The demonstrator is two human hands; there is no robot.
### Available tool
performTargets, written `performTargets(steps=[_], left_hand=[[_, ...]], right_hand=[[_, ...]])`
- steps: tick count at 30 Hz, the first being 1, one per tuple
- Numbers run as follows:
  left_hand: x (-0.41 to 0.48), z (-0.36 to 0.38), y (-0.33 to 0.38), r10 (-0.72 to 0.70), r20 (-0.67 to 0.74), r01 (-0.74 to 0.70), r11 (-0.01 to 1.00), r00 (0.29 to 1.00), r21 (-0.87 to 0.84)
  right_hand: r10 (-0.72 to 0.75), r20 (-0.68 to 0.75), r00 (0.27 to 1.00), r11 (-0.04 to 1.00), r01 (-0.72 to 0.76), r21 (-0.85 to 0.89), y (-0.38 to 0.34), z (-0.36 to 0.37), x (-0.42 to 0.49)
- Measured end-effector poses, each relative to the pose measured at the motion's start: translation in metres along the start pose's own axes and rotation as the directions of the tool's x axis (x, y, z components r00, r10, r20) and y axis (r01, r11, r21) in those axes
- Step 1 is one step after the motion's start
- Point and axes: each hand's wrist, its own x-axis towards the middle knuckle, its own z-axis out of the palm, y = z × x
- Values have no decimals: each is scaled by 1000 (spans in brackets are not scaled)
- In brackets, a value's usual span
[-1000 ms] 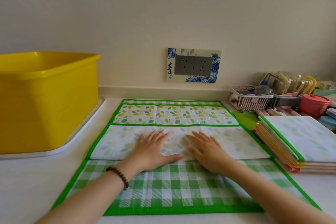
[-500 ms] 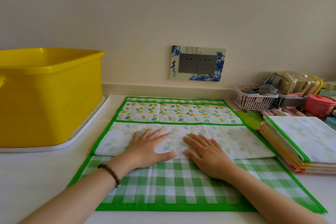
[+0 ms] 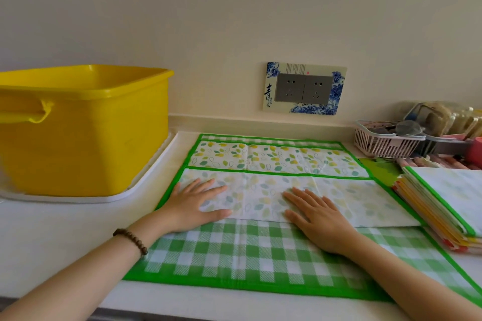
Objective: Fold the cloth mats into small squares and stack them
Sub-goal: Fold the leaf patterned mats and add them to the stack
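A green-edged cloth mat (image 3: pixel 260 253) lies spread on the white counter, checked on one face and leaf-printed on the other. Its far part is folded toward me into a pale leaf-print band (image 3: pixel 352 198). My left hand (image 3: pixel 195 203) lies flat on the left end of that band, fingers straight. My right hand (image 3: pixel 315 216) presses flat near the band's middle. A stack of folded mats (image 3: pixel 448 200) sits at the right, touching the spread mat's edge.
A large yellow tub (image 3: pixel 83 128) stands on a white tray (image 3: pixel 146 180) at the left. At the back right are a pink wire basket (image 3: pixel 386 143) and assorted containers. A wall socket plate (image 3: pixel 303 88) is behind the mat.
Both hands have slid apart along the folded band, the left toward its left end and the right slightly rightward. The view has shifted left.
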Motion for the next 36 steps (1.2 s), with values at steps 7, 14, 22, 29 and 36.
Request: performTargets(steps=[7, 14, 22, 29, 36], left_hand=[[1, -10, 17, 40, 23, -38, 997, 999, -62], [5, -5, 55, 242, -28, -243, 970, 970, -18], [4, -6, 54, 289, -81, -281, 955, 954, 95], [2, 1, 45, 429, -98, -365, 851, 898, 377], [3, -1, 42, 323, -205, -294, 943, 924, 156]], right_hand=[[17, 21, 1000, 999, -17, -28, -2, -1, 1], [12, 23, 1000, 999, -12, -30, 1, 1, 2], [8, 26, 1000, 1000, -8, -7, 0, 0, 2], [-51, 82, 995, 998, 47, 48, 11, -7, 0], [-117, 134, 984, 990, 105, 95, 33, -18, -11]])
